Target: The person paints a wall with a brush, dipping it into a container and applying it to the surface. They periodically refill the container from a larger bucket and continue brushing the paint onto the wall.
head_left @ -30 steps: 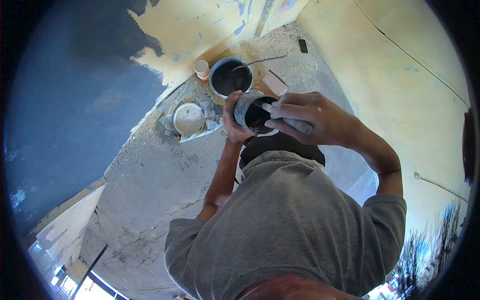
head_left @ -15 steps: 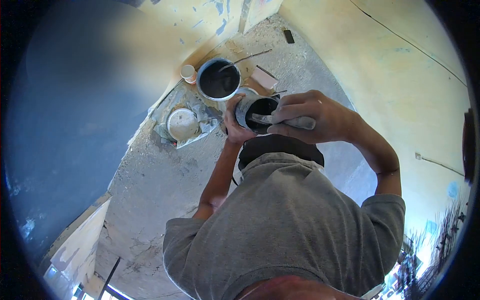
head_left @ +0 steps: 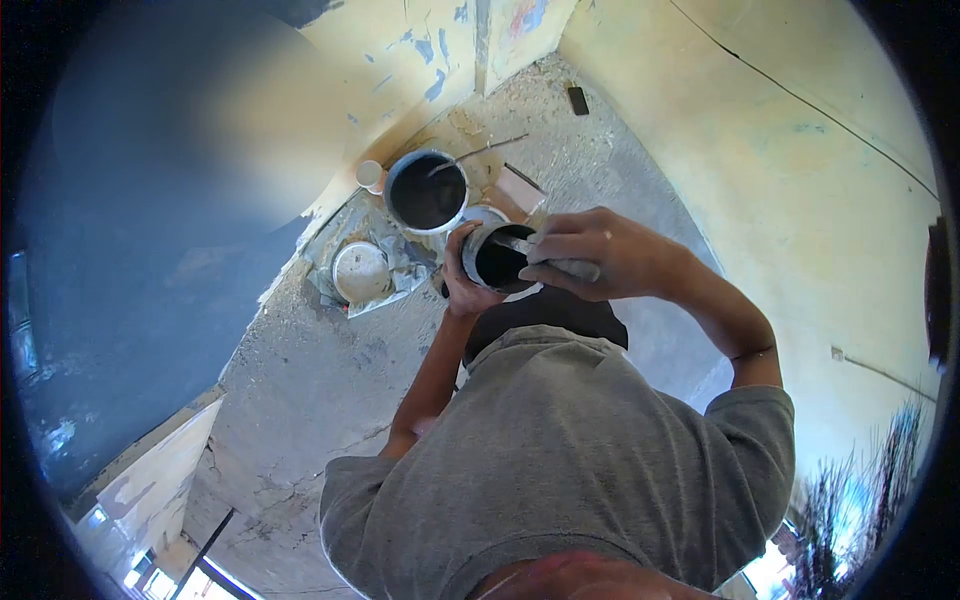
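My left hand (head_left: 467,282) is wrapped around the side of a small can (head_left: 472,256) with dark paint inside, tilted so that its mouth faces me. In my right hand (head_left: 615,255) I grip a paintbrush (head_left: 578,268) by its greyish handle; its front end reaches into the can's mouth, and the bristles are hidden. Beyond the can, a larger bucket (head_left: 391,205) of dark paint stands on the floor with a thin stick (head_left: 490,146) leaning across its rim.
A small white tub (head_left: 370,177) stands beside the bucket. A round, pale lid or pail (head_left: 362,272) lies on crumpled plastic sheeting (head_left: 405,280). A pinkish block (head_left: 519,190) and a black phone (head_left: 578,101) lie on the floor. Left is a dark-painted wall (head_left: 150,300); right, a yellowish wall (head_left: 780,150).
My view has shifted, so the bucket and floor items sit slightly lower. My right hand and the paintbrush have moved slightly left, the brush still in the can. The left hand keeps its hold.
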### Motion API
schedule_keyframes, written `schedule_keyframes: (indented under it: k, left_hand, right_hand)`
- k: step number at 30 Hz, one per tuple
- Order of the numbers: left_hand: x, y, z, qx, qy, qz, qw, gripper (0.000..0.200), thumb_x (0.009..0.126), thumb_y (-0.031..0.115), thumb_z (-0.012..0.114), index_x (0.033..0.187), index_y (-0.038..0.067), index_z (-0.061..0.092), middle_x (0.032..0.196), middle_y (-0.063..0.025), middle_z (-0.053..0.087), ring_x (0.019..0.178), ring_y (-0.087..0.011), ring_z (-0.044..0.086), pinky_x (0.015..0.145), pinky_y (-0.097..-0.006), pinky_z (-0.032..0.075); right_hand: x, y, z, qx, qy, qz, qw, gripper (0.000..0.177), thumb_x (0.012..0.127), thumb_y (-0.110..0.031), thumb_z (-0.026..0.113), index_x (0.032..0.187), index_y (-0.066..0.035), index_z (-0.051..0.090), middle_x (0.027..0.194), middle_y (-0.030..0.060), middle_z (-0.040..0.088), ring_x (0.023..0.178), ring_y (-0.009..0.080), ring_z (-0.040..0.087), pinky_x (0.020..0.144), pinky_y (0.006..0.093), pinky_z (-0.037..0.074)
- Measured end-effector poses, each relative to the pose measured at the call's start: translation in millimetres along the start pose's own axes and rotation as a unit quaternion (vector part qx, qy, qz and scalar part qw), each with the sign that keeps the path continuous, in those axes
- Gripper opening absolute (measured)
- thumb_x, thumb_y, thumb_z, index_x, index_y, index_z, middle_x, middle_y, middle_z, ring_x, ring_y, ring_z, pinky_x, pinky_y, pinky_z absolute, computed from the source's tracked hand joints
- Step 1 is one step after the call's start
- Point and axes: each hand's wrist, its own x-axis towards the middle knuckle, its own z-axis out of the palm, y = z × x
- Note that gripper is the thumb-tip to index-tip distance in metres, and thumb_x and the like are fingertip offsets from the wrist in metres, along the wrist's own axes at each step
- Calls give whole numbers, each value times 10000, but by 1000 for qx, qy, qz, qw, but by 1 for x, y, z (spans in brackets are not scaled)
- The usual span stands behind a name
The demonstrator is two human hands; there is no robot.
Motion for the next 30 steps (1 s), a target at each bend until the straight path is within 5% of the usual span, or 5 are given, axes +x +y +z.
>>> schedule_keyframes:
  k: [5,8,16,25,30]
  left_hand:
    - [19,-7,71,91,-29,-18,995,941,541,233,905,1297,62,372,1214,-143,522,1105,-267,552,945,-403,460]
    - [30,-9,122,132,25,6,991,984,509,371,927,1276,50,402,1116,-138,577,983,-294,624,865,-400,509]
    - [46,-2,202,203,75,10,976,978,532,367,917,1279,18,390,1145,-157,579,1005,-301,626,866,-408,512]
    - [31,-9,219,240,158,-8,958,1002,530,388,922,1278,16,369,1148,-161,556,1011,-302,603,848,-415,509]
    - [24,6,222,218,174,1,960,1012,471,346,940,1258,19,394,1118,-159,574,984,-303,615,860,-402,504]
  right_hand:
    - [-45,47,-57,54,-7,-21,998,142,818,-146,699,902,-47,643,825,144,651,744,327,653,691,402,520]
    - [-65,77,-99,90,29,-59,994,148,798,-113,732,896,-41,648,833,129,661,719,306,659,622,374,523]
    - [-87,119,-163,105,-73,-83,988,129,825,-142,704,863,-39,635,774,144,641,684,320,650,611,394,509]
    - [-91,118,-175,61,-119,-131,982,144,800,-125,739,894,-36,676,813,125,667,681,287,662,583,359,511]
    - [-100,105,-164,34,-52,-148,987,131,806,-127,734,882,-36,680,796,123,663,668,281,654,598,351,507]
